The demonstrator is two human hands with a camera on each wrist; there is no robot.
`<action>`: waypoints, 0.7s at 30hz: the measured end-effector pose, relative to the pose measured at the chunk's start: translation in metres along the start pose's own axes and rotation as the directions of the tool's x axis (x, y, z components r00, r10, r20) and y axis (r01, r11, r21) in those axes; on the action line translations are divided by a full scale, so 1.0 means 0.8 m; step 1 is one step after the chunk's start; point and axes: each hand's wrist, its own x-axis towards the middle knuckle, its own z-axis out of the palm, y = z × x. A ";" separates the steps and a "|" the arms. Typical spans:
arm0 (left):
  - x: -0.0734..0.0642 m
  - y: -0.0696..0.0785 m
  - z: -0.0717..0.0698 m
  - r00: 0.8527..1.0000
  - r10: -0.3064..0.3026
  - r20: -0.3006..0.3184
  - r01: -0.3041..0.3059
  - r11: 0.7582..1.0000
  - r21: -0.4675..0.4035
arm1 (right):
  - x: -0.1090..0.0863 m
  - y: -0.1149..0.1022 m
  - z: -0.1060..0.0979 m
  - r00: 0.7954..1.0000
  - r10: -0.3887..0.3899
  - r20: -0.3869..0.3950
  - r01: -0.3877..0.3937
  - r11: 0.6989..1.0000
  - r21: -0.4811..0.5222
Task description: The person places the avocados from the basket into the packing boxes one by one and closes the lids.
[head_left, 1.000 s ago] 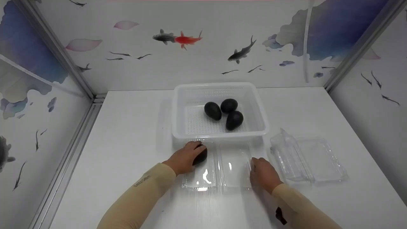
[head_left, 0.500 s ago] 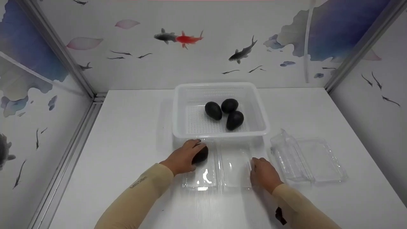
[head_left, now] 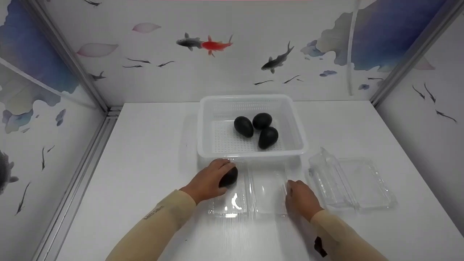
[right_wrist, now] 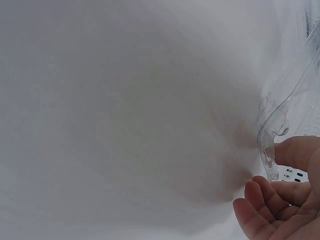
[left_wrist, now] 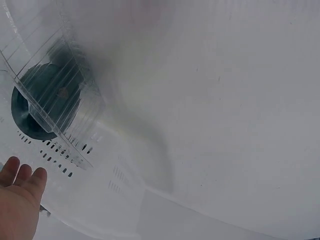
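Note:
A clear plastic clamshell box lies unfolded in front of the basket, its two halves side by side. One black avocado lies in its left half; the left wrist view shows the avocado through the box's clear wall. My left hand is over this avocado, overlapping it in the head view. From the left wrist, the fingertips show relaxed, with a gap between them and the avocado. My right hand pinches the box's right edge; thumb and fingers meet at the clear rim in the right wrist view.
Behind the box stands a white perforated basket with three avocados in it. A second unfolded clear box lies to the right on the white table. Printed wall panels enclose the back and sides.
My left hand has shifted very slightly to the left over the avocado, and its thumb shows more. The right hand stays at the box edge, and the basket has not moved.

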 end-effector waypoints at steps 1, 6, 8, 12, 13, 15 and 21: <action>0.000 0.001 -0.001 1.000 0.005 -0.009 -0.005 1.000 0.001 | 0.000 0.000 0.000 1.000 0.001 0.000 -0.001 1.000 0.001; 0.000 0.006 -0.008 0.999 0.020 -0.036 -0.020 1.000 0.007 | 0.000 0.000 0.000 1.000 0.007 0.001 -0.007 1.000 0.007; 0.001 0.008 -0.010 0.999 0.023 -0.043 -0.022 1.000 0.008 | 0.000 0.001 0.000 1.000 0.008 0.002 -0.008 1.000 0.013; 0.004 0.013 -0.017 0.997 0.033 -0.067 -0.032 0.999 0.004 | 0.001 0.002 0.001 1.000 0.001 -0.006 -0.001 1.000 0.020; 0.006 0.014 -0.019 0.997 0.034 -0.075 -0.034 0.999 0.001 | 0.001 0.002 0.001 1.000 -0.003 -0.010 0.003 1.000 0.022; 0.008 0.016 -0.022 0.995 0.038 -0.097 -0.039 0.999 -0.001 | 0.001 0.003 0.001 1.000 -0.007 -0.016 0.008 0.999 0.033; 0.014 0.015 -0.031 0.991 0.016 -0.132 -0.017 1.000 -0.008 | -0.001 0.003 -0.001 1.000 0.007 -0.009 -0.006 0.997 0.074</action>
